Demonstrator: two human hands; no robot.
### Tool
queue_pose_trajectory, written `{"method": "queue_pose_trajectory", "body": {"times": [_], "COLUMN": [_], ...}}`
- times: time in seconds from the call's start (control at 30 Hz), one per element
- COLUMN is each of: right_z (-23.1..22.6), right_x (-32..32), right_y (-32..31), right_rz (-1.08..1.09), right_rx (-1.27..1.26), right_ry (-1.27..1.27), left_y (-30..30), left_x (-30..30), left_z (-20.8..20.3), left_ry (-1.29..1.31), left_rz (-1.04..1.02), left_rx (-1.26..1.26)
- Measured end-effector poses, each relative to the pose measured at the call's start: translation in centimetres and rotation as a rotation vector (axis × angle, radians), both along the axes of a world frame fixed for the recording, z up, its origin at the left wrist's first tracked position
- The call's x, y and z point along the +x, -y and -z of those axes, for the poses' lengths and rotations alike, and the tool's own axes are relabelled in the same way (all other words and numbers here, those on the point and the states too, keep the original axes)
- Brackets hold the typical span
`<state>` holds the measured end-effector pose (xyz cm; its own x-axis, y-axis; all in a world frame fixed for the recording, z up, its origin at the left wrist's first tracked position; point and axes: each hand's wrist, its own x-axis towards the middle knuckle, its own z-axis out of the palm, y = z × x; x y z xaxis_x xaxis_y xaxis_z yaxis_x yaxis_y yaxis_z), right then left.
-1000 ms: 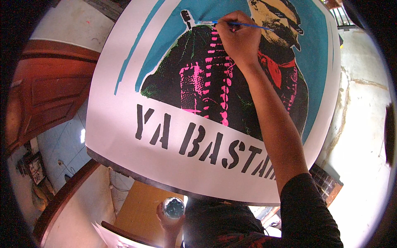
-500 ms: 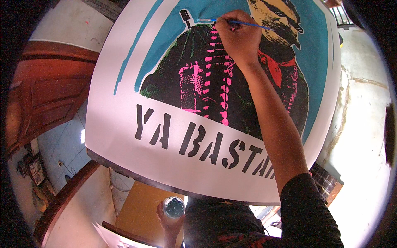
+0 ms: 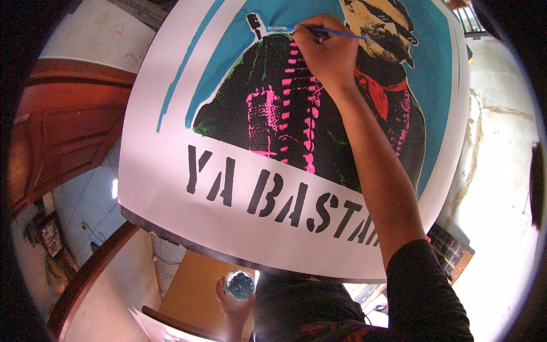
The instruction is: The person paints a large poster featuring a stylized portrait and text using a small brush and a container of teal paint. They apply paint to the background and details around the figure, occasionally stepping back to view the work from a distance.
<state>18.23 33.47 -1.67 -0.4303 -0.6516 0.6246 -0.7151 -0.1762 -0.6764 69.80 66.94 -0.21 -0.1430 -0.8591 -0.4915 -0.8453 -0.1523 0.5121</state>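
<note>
My right hand (image 3: 329, 57) is closed around a thin blue paintbrush (image 3: 353, 36). The brush's tip meets the blue background, just right of a small black shape with a white outline near the figure's shoulder. Beneath my arm spreads a large white poster (image 3: 154, 165). It bears a painted figure (image 3: 336, 137) in black, pink and green with a red neckerchief, and bold black stencilled letters below. Low in the view, under the poster's near edge, my left hand (image 3: 231, 305) grips a small clear cup (image 3: 239, 285) with dark paint inside.
A dark-edged board (image 3: 273, 271) backs the poster. To the left stand a reddish-brown wooden door (image 3: 68, 125) and a curved wooden edge (image 3: 91, 279). A tan panel (image 3: 194, 285) lies below the poster, and a pale, cracked floor (image 3: 490, 171) is at the right.
The brush tip and my right hand have shifted slightly left along the blue area. My left hand and the cup stay in place.
</note>
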Motion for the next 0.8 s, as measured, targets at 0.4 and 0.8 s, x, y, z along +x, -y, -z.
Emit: {"method": "queue_pose_trajectory", "body": {"times": [0.4, 0.8], "right_z": [-0.13, 0.05], "right_x": [0.1, -0.06], "right_y": [0.01, 0.05], "right_rz": [0.007, 0.002], "right_rx": [0.003, 0.025], "right_ry": [-0.033, 0.009], "left_y": [0.58, -0.09], "left_x": [-0.51, 0.2], "left_z": [-0.29, 0.49], "left_ry": [-0.035, -0.092], "left_rz": [-0.043, -0.075], "left_rx": [0.015, 0.004]}}
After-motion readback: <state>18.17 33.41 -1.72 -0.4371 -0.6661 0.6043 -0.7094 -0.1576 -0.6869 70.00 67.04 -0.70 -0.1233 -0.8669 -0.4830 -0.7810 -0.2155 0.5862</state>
